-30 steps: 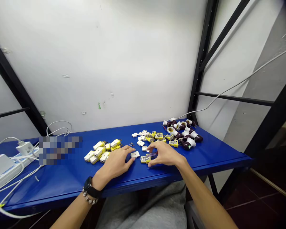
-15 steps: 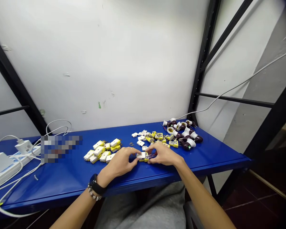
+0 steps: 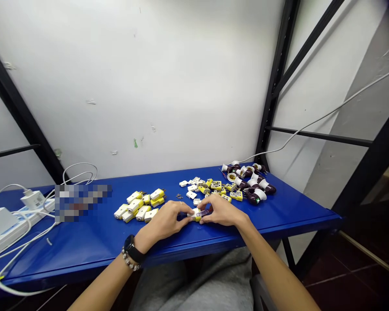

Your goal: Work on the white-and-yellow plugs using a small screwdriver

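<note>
Close to the table's front edge, my left hand [image 3: 169,219] pinches a plug [image 3: 193,215] with a white cover over a yellow base. My right hand [image 3: 223,210], fingers curled, holds a small screwdriver [image 3: 205,212] with a see-through purple-red handle, and its fingertips reach the plug's right end. The screwdriver's tip is too small to make out. Just beyond my hands lie a loose white cover [image 3: 197,201] and several small screws [image 3: 179,196]. Left of my left hand is a pile of white-and-yellow plugs [image 3: 135,205].
Opened yellow plug bases [image 3: 216,185] and white covers [image 3: 191,195] lie behind my hands. Several dark maroon lamp holders with white rims [image 3: 254,196] are heaped at the right. A power strip [image 3: 19,224] with white cables occupies the left. Black rack posts [image 3: 272,95] frame the blue table [image 3: 94,242].
The white cover has come down over the yellow base between my fingers, and less of the base shows. My left fingertips have shifted slightly right.
</note>
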A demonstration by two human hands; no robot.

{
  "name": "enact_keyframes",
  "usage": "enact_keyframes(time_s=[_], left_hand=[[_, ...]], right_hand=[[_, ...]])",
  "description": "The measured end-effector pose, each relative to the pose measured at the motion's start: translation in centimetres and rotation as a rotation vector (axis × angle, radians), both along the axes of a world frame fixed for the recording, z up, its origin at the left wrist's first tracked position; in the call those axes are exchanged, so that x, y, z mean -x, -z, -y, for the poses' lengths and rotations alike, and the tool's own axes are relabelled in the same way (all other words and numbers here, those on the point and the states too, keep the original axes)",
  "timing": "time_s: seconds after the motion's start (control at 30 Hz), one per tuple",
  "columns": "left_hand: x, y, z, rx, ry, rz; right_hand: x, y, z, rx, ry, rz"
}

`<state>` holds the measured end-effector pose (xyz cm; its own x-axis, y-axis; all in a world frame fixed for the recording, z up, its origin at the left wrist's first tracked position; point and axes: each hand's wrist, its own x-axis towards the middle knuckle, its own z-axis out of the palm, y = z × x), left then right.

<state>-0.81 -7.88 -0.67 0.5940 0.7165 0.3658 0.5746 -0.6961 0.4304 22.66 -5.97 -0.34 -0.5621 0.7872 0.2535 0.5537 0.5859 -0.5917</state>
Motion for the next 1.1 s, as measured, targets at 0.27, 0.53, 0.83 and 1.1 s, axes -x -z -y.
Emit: enact_keyframes(time_s=[0.27,0.53,0.83,1.1], left_hand=[[-0.3,-2.2,-1.6,0.01,0.139,-0.181],[-0.4,-0.3,-2.5,0.045,0.093,-0.05],[-0.9,1.1,-3.2,-0.052,0.091,0.005],[-0.9,1.3,-2.9,-0.08,-0.016,0.026]], right_hand=[[-0.2,-0.1,0.0,0.009,-0.066,0.016],[0.1,0.1,0.2,-0.13,-0.047,0.121],[0.2,0.4,0.2,-0.137,0.018,0.181],[0.5,0.4,0.0,-0.185,0.08,0.173]])
